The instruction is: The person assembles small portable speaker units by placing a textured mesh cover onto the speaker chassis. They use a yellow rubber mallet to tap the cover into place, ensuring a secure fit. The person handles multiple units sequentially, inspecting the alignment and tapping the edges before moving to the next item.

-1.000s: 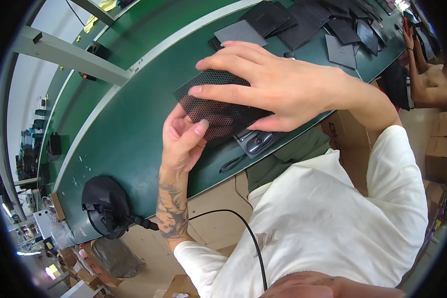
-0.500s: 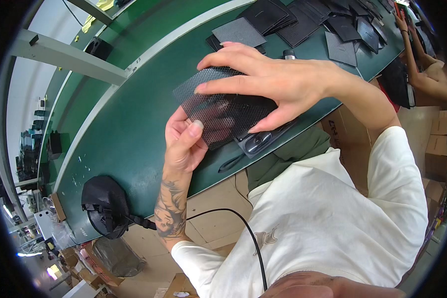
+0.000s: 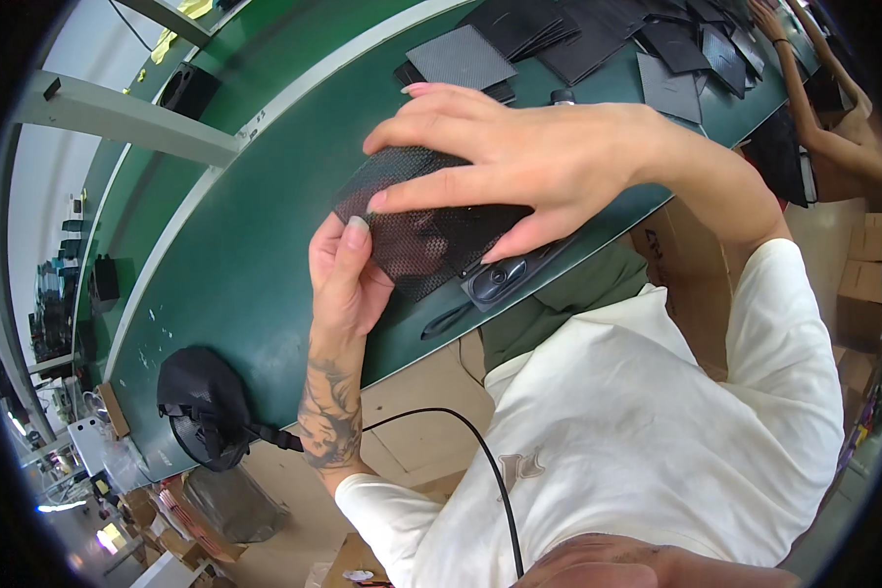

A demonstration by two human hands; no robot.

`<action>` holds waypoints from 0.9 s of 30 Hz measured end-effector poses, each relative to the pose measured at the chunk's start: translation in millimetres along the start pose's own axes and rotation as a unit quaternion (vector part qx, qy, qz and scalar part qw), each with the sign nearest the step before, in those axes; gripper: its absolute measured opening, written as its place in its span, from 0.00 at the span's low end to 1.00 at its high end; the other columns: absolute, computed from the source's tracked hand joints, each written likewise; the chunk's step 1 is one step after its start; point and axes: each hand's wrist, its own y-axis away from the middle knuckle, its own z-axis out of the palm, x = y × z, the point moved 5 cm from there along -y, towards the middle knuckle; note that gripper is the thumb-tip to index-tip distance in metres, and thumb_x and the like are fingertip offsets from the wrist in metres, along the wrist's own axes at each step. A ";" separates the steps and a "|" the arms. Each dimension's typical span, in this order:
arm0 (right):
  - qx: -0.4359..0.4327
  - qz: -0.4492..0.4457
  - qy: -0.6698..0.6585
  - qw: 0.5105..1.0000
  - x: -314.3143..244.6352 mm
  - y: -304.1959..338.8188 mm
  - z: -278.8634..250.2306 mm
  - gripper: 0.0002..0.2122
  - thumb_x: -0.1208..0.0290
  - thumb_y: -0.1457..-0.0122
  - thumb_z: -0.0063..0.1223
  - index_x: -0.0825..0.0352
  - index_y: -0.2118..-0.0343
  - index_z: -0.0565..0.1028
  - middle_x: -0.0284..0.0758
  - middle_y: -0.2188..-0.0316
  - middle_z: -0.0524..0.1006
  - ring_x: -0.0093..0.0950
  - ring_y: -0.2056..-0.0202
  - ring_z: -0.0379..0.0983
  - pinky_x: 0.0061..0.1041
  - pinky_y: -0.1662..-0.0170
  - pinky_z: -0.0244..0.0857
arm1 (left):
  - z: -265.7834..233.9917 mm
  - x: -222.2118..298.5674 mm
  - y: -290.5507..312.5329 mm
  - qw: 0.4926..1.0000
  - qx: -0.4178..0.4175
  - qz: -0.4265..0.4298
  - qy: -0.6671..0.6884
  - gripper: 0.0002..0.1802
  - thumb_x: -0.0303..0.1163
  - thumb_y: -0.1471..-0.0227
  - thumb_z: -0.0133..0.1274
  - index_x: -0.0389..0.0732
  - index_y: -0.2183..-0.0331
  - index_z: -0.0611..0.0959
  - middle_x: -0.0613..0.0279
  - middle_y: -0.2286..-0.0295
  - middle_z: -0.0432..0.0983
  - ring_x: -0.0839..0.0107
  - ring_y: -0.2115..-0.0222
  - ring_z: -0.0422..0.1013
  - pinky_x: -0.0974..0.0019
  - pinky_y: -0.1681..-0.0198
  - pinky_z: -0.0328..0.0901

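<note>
Over the near part of the long green worktop (image 3: 250,269), the thin black sheet of perforated mesh (image 3: 426,235) is up in the person's hands, tilted and clear of the pile of panels. The left hand (image 3: 348,279) pinches it by its left side, thumb on the near face and fingers behind, where they show faintly through the holes. Compared with half a second ago, that thumb has slid outward and up to the left edge, ending just beside the right index fingertip, so the left hand's hold now sits closer to the corner. The right hand (image 3: 559,147) spreads over the sheet from above, fingers spanning it and thumb near its lower right edge; whether it bears any weight I cannot tell, and it hides much of the upper part. Below the sheet and partly covered by it and the right thumb, a dark grey device with a rounded black front (image 3: 508,277) lies along the table edge, its black loop strap (image 3: 446,321) trailing left. Beyond the right hand stand a small black-and-silver cylinder (image 3: 562,97), a grey textured panel (image 3: 461,56) and stacked flat black panels (image 3: 583,44). A rounded black fabric bag (image 3: 201,402) rests at the left.
</note>
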 end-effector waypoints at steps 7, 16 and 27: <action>-0.114 0.092 0.008 0.989 5.3 25.7 -23.5 0.36 0.67 0.59 0.75 0.58 0.41 0.77 0.52 0.32 0.58 0.57 0.36 0.56 0.52 0.34 0.53 | -25.5 -10.6 -9.2 0.973 0.046 -0.075 -0.211 0.35 0.56 0.30 0.37 0.35 0.72 0.79 0.51 0.84 0.78 0.68 0.87 0.74 0.72 0.86 0.66; -0.149 0.088 0.014 0.985 15.0 23.3 3.6 0.36 0.67 0.60 0.75 0.53 0.41 0.78 0.51 0.32 0.58 0.53 0.37 0.59 0.49 0.36 0.57 | -19.2 -34.8 -12.4 0.947 -0.079 -0.222 -0.218 0.34 0.57 0.34 0.49 0.35 0.77 0.82 0.54 0.80 0.81 0.71 0.80 0.78 0.73 0.76 0.71; -0.165 0.085 0.021 0.982 19.2 21.5 9.6 0.36 0.65 0.61 0.75 0.54 0.42 0.78 0.52 0.32 0.60 0.53 0.38 0.62 0.48 0.37 0.59 | -16.4 -37.8 -12.5 0.954 -0.069 -0.202 -0.212 0.29 0.50 0.33 0.51 0.34 0.76 0.82 0.53 0.79 0.81 0.70 0.80 0.77 0.72 0.75 0.72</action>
